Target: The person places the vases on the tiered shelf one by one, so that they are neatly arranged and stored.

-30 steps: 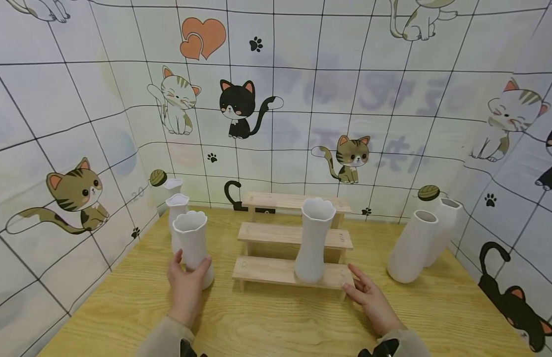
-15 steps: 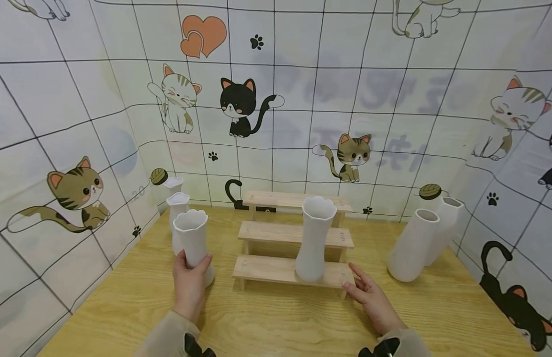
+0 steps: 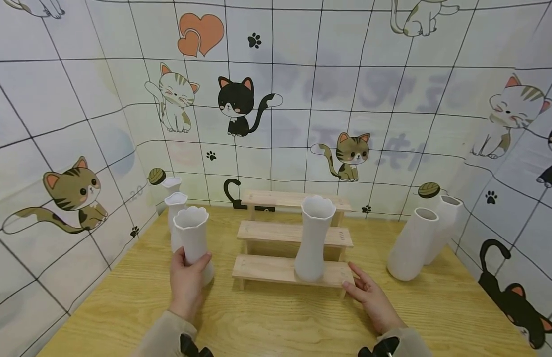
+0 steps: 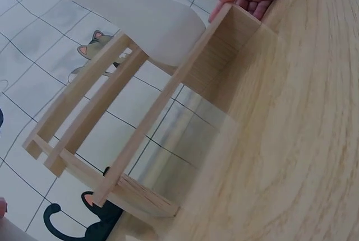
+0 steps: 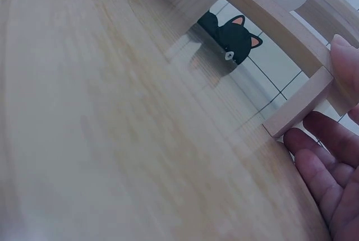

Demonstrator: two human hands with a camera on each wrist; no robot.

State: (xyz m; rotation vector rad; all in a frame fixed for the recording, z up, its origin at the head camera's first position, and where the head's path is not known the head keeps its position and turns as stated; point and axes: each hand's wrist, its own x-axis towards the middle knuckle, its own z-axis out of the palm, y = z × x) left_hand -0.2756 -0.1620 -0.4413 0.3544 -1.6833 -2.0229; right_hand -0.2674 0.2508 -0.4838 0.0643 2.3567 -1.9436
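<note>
In the head view my left hand grips the lower part of a white vase with a scalloped rim, thumb on its right side. The vase stands upright, left of a three-step wooden stand. My right hand holds the right end of the lowest step. In the right wrist view the thumb lies at the step's top edge and the other fingers are beside the leg. A second scalloped white vase stands on the lowest step, towards its right end. The left wrist view shows the stand from the side.
Two more white vases, one nearer and one farther, stand behind the gripped one. Two plain white vases, a front one and a rear one, stand at right. Cat-print sheeting surrounds the wooden table.
My left hand has shifted slightly upward and settled more closely round the vase, which has barely moved. My right hand and the stand have stayed in place.
</note>
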